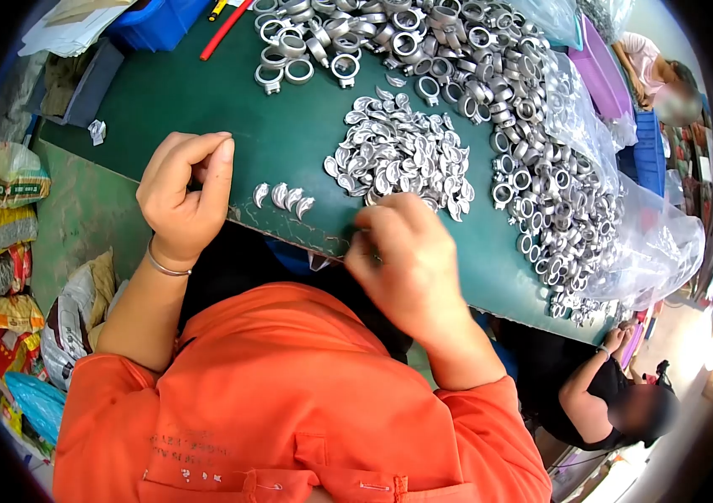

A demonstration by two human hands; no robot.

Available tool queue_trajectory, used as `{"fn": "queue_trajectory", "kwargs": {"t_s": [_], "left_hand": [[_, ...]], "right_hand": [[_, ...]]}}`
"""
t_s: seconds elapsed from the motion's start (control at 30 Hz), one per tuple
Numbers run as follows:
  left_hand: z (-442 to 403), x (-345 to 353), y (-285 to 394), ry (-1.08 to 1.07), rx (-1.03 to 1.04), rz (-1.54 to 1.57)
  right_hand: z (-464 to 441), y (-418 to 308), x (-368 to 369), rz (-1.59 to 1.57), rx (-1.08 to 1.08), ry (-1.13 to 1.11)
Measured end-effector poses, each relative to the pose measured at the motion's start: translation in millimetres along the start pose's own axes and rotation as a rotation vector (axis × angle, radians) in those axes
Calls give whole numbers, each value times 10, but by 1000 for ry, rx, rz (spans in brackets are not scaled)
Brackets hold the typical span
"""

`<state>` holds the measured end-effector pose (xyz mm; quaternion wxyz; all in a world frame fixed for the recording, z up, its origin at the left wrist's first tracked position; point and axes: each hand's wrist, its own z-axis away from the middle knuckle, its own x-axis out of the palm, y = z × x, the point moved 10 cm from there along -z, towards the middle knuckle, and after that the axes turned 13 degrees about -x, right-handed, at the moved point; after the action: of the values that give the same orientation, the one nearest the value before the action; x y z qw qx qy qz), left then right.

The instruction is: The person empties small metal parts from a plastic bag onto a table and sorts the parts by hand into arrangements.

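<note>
1. At the near edge of the green table [222,92], the right hand [407,260] is blurred, fingers curled; how tight its grip is, or what it holds, I cannot tell.
2. Across from it, the left hand [185,189] is raised, thumb and forefinger narrowed tip to tip; no piece shows between them, though a small one could be hidden.
3. Between the hands, four curved metal pieces [293,199] lie in a short row, apart from both grips, probably spaced for taking singly.
4. Just beyond the right hand, a loose heap of similar pieces [398,155] sits, presumably for easy reach.
5. Farther off, metal rings [503,92] are massed around the heap's far and right sides, perhaps to keep the two kinds apart.
</note>
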<state>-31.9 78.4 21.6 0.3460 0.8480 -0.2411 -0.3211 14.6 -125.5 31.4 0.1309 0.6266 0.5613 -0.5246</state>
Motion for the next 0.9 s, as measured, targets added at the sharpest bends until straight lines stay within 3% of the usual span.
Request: {"fn": "queue_trajectory", "kwargs": {"t_s": [0.2, 0.43, 0.63, 0.8, 0.9], "left_hand": [[6, -5, 5, 6, 9, -3], [1, 8, 15, 1, 1, -28], [-3, 18, 16, -7, -8, -12], [-10, 13, 1, -14, -24, -8], [-7, 20, 36, -20, 8, -18]], "right_hand": [[585, 698, -617, -146, 606, 4], [643, 608, -443, -133, 548, -48], [354, 485, -318, 70, 287, 49], [452, 569, -343, 81, 385, -28], [365, 469, -379, 57, 255, 49]]}}
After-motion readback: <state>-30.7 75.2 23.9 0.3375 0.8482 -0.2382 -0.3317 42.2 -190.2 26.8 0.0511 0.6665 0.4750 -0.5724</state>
